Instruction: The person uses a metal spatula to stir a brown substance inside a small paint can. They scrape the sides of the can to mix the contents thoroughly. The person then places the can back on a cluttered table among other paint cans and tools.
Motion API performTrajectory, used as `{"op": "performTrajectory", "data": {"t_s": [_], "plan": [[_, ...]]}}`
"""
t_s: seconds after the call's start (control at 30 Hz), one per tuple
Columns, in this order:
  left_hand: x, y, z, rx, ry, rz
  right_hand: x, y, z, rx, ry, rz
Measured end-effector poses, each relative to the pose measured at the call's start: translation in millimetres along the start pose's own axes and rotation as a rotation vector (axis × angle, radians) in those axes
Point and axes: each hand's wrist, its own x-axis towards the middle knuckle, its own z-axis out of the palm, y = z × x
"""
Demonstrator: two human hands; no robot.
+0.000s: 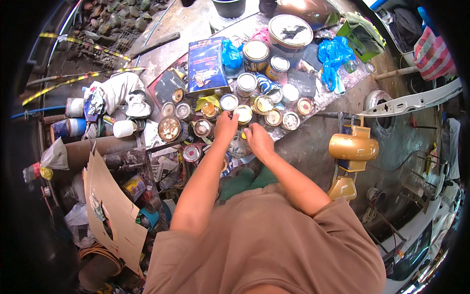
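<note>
Both of my hands reach to the near edge of a cluttered work surface covered with paint cans. My left hand [226,127] is closed, its fingertips against the left side of a small can with a yellowish top [243,113]. Just right of it, my right hand [260,142] has its fingers curled together beside a small yellow thing [244,135]; whether it grips this is too small to tell. A silver-topped can [228,102] stands just beyond my left fingers. An open can with gold-coloured contents [264,105] and a can with a stained top [273,117] stand farther right.
A blue rectangular tin [206,66] and a large white-topped bucket [290,33] stand behind the cans, near a blue plastic bag [336,56]. Gold-painted parts [353,147] are on the right. Cardboard [113,210] leans at the lower left; stones [117,22] lie far left.
</note>
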Motion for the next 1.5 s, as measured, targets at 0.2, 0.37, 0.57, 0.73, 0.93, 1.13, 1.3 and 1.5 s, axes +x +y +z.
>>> {"op": "performTrajectory", "data": {"t_s": [0.2, 0.37, 0.57, 0.73, 0.93, 1.13, 1.3, 1.5], "plan": [[22, -6, 20, 0.182, -0.056, -0.064, 37, 4, 27, 0.996, -0.154, 0.611], [30, -3, 30, -0.141, -0.113, -0.231, 54, -7, 30, 1.010, -0.131, 0.766], [33, -9, 37, -0.200, -0.073, -0.223, 62, 7, 43, 0.935, -0.078, 0.689], [25, 1, 35, -0.255, -0.022, -0.262, 62, 3, 42, 0.931, -0.054, 0.742], [28, 0, 40, -0.213, 0.021, -0.257, 64, 6, 46, 0.903, -0.049, 0.710], [27, 10, 20, -0.346, -0.077, -0.341, 54, -4, 23, 0.959, -0.182, 0.762], [-11, 2, -45, -0.449, -0.277, -0.255, 3, 29, 9, 0.412, -0.217, 0.273], [-128, -84, -99, -0.299, 0.143, 0.029, -17, -4, 34, -0.107, -0.307, -0.424]]}}
